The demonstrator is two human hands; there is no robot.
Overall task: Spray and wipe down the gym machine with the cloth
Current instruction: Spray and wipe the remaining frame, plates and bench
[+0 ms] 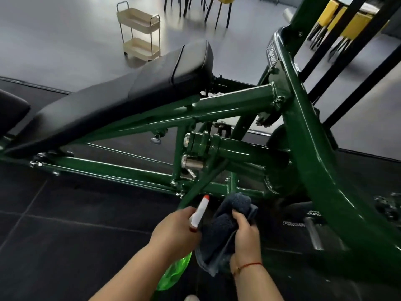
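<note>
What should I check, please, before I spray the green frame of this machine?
1. Spray bottle gripped in left hand: ok.
2. Nozzle aimed toward the green frame: ok.
3. Cloth held ready in right hand: ok.
4. Cloth beside the nozzle, not in front of it: ok.
5. Liquid left in the bottle: cannot tell.

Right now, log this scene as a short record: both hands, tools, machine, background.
left hand: grips spray bottle, red nozzle tip aimed at the lower frame
right hand: holds bunched dark cloth
cloth contact with machine: cannot tell
machine frame: glossy green tubes
bench pad: black, inclined
background: cream two-tier cart; yellow chairs
</note>
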